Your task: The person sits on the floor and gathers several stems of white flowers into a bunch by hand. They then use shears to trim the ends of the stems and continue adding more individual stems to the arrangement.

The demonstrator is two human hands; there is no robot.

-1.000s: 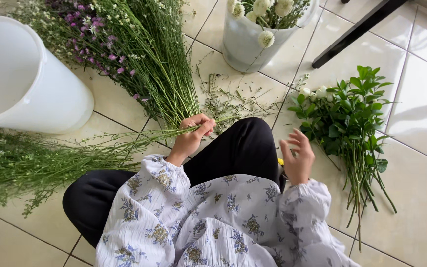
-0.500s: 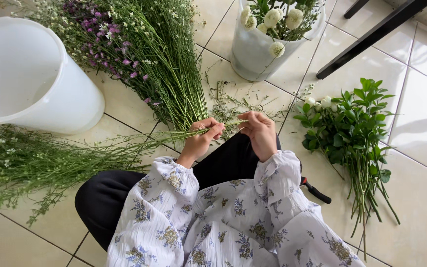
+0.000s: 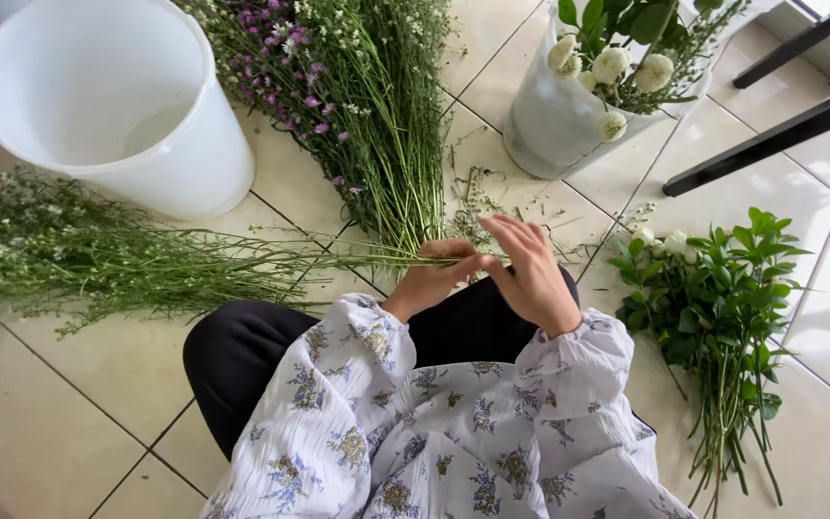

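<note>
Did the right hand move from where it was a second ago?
Yes. The right hand left the leafy green bunch with white buds and swung left to the thin green stems pinched by the left hand.

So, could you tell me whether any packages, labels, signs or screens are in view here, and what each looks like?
None: no package, label, sign or screen shows.
The nearest to packaging is a clear plastic wrap, top centre-right, sleeved around white round flowers.
A plain white bucket stands top left, unmarked.
</note>
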